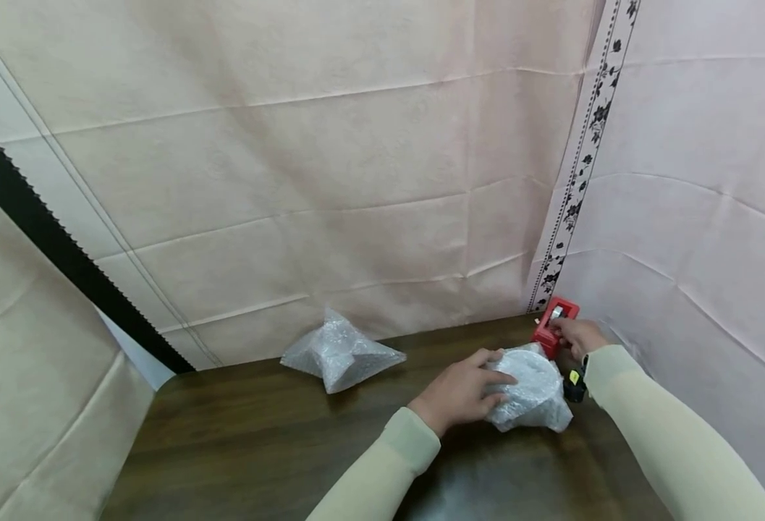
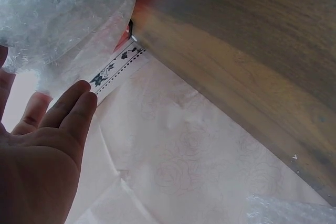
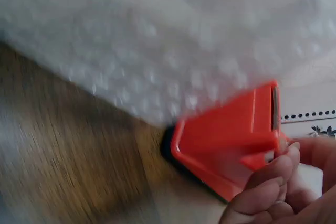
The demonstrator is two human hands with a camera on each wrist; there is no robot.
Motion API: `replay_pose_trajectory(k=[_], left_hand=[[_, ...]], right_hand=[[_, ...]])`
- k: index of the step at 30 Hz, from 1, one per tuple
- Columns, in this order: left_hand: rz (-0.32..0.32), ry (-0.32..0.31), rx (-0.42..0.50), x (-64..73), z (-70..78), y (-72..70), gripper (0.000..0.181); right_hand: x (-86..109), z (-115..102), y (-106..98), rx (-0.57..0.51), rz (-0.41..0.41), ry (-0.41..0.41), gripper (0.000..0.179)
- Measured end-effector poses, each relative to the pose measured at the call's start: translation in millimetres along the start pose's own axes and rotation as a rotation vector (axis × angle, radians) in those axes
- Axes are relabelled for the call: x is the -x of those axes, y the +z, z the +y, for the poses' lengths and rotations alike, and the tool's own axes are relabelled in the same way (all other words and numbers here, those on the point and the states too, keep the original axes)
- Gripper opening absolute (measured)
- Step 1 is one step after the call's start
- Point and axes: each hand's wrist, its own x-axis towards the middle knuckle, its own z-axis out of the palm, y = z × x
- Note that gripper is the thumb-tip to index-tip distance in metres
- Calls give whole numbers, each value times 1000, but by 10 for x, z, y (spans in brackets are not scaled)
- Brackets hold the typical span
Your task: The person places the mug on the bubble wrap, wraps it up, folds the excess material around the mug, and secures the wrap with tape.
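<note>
A round bundle in bubble wrap (image 1: pixel 530 383) sits on the dark wooden table at the right. My left hand (image 1: pixel 463 389) rests on its left side, fingers spread. In the left wrist view those fingers are fairly straight beside the wrap. Just behind the bundle, by the wall, stands a red tape dispenser (image 3: pixel 226 135) with a dark base. My right hand (image 3: pixel 278 187) pinches at the end of the dispenser with thumb and fingertips; the tape itself is mostly hidden by them. The bubble wrap covers part of the dispenser in the right wrist view.
Another bubble-wrapped parcel (image 1: pixel 343 354) with pointed corners lies at the table's back edge, left of the bundle. Pale cloth walls (image 1: pixel 356 181) rise behind and to the right. A small black device (image 1: pixel 575 387) with a yellow mark is at my right wrist.
</note>
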Motion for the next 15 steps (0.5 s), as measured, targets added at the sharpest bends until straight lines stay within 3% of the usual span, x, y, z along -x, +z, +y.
replay_pose_trajectory(k=[4, 8, 15], left_hand=[[-4, -4, 6, -1, -1, -19, 34], [3, -18, 10, 15, -12, -39, 34], [5, -1, 27, 22, -4, -14, 33]], right_hand=[[10, -25, -19, 47, 40, -65, 40], [30, -91, 24, 216, 20, -120, 42], [3, -87, 43, 698, 63, -267, 51]])
